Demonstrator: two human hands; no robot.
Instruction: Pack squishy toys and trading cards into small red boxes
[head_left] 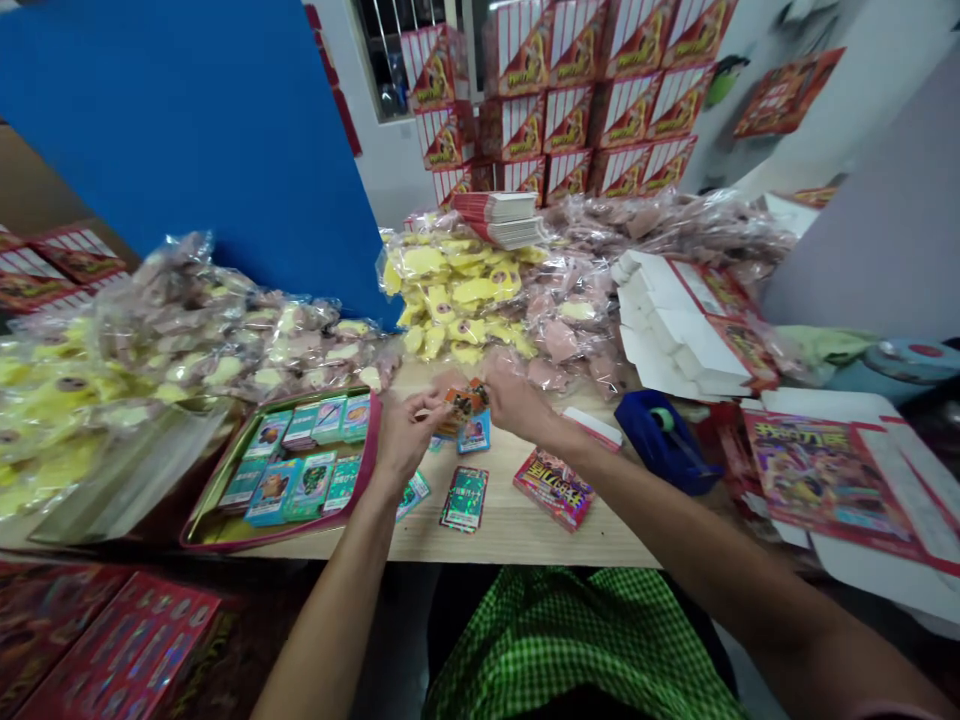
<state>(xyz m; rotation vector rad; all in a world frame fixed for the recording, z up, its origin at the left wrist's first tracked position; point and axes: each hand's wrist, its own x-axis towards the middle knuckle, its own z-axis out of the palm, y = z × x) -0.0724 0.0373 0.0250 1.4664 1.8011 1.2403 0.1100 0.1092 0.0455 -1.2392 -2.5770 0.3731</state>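
Teal cards [300, 470] are seen in a pink-rimmed tray [262, 532] at the desk's left front corner; the packet [463, 402] is coloured orange, the tape dispenser [660, 440] blue, the cloth [570, 640] green-and-black checked.

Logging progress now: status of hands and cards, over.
Left hand and right hand both pinch small orange card packet. Green foil card packet lies nearby. Nothing blocking.

Matt wooden table [517, 520], glossy plastic bags [457, 290]
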